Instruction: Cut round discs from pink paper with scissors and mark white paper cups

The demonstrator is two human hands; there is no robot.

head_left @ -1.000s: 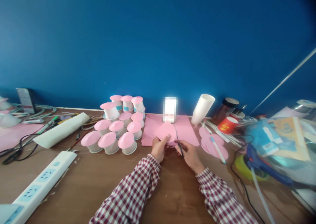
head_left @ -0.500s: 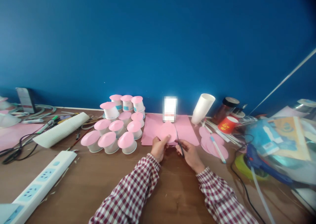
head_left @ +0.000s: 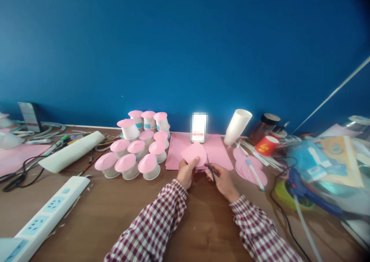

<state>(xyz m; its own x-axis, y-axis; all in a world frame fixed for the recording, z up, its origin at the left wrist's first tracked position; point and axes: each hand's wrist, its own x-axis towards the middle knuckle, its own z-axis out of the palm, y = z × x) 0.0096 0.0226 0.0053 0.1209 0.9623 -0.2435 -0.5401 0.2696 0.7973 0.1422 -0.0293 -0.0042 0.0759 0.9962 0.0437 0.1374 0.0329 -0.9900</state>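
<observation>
My left hand (head_left: 186, 172) pinches a pink paper disc (head_left: 194, 153) between thumb and fingers, near its lower edge. In my right hand (head_left: 221, 177) is a pair of scissors (head_left: 210, 165), fingers closed round the handles. The blades point away from me and lie along the disc's right edge. Beneath both lies a stack of pink paper sheets (head_left: 173, 154). To the left stand several white paper cups with pink cone-shaped tops (head_left: 126, 163). Several cut pink discs (head_left: 245, 169) lie to the right, with a pen (head_left: 255, 175) across them.
Far left are a power strip (head_left: 43, 215) and a long stack of white cups (head_left: 72, 151). Another cup stack (head_left: 237, 127) leans by the blue wall. A red cup (head_left: 266, 145), a dark-lidded jar (head_left: 264, 127) and a blue glue gun (head_left: 313, 196) with its cord are at right.
The pink disc has shifted or turned slightly in my left hand, and its left side now looks more angular. Both hands stay in nearly the same place.
</observation>
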